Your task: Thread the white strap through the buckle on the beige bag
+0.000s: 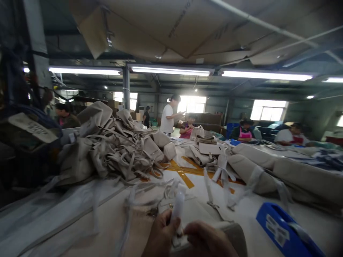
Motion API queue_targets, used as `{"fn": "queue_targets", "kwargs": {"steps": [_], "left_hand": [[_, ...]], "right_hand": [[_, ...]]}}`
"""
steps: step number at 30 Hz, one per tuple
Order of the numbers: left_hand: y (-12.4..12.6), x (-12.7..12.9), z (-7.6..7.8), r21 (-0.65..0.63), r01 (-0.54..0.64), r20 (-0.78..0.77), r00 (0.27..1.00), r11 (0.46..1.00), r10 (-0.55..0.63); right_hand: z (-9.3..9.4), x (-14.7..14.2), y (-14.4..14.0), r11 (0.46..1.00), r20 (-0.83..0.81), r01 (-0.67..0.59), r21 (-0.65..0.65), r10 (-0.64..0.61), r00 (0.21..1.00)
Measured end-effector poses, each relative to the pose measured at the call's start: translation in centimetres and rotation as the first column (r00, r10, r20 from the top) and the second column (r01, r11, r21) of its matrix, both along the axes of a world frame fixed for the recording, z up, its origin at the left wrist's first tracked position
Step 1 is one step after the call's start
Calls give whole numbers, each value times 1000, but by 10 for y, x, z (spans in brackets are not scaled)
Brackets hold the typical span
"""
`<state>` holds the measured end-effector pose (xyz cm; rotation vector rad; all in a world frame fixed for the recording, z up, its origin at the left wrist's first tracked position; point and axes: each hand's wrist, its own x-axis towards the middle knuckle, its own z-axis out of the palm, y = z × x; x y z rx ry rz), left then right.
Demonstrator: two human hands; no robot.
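Note:
My left hand [162, 230] is closed, its thumb and fingers pinching a pale strap wrapped in clear plastic [179, 205], which stands up from the grip. Close on its right, my right hand [209, 237] has its fingers curled together at the strap's lower end; blur hides what they hold there. Beneath both hands lies a beige bag [195, 208] with a flap and a thin side strap. Loose clear plastic strips [130, 210] trail over the table to the left of the bag.
A big heap of beige bags [107, 146] rises at the left. More stuffed bags [302, 178] line the right side. A blue tape dispenser [284, 228] stands at the front right. Yellow tape [184, 178] crosses the white tabletop. Several people are beyond the table, one person standing [167, 119].

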<state>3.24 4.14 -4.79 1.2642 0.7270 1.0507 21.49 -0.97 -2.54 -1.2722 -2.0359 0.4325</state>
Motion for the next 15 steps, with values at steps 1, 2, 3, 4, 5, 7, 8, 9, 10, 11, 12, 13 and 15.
{"fn": "queue_targets", "kwargs": {"steps": [1,2,3,4,5,7,8,9,10,11,12,13,15], "left_hand": [[-1,-1,2,-8,18,18,1000,1000,-18],[-2,-2,5,-23,32,33,999,999,-31],[-2,-3,9,-45,47,50,998,998,-44],[-3,-5,12,-67,68,72,995,995,-63],[-3,-6,15,-87,90,100,992,992,-81],[-2,-7,18,-126,143,183,976,982,-119],[0,-8,18,-145,169,228,964,975,-133],[1,-8,17,-163,192,266,953,968,-144],[3,-9,16,-177,211,295,943,961,-153],[5,-9,13,-188,228,319,934,955,-160],[6,-10,11,-197,241,335,928,950,-166],[7,-10,9,-201,245,343,924,949,-166],[7,-12,6,-214,245,353,922,946,-159]], "right_hand": [[4,-13,9,998,-24,-64,-13,64,998],[9,-24,16,994,-52,-108,-23,107,993],[13,-30,22,990,-79,-134,-34,131,988],[17,-34,26,987,-100,-151,-48,145,984],[20,-36,29,984,-110,-166,-67,158,981],[23,-34,33,976,-106,-189,-103,179,978],[24,-32,34,973,-103,-198,-123,186,977],[24,-31,34,969,-99,-203,-142,190,977],[25,-30,35,967,-90,-203,-156,191,977],[25,-30,35,966,-76,-200,-166,190,979],[26,-30,35,966,-54,-194,-173,188,981],[28,-31,36,967,-22,-184,-174,183,983],[31,-33,36,971,59,-155,-180,168,984]]}}
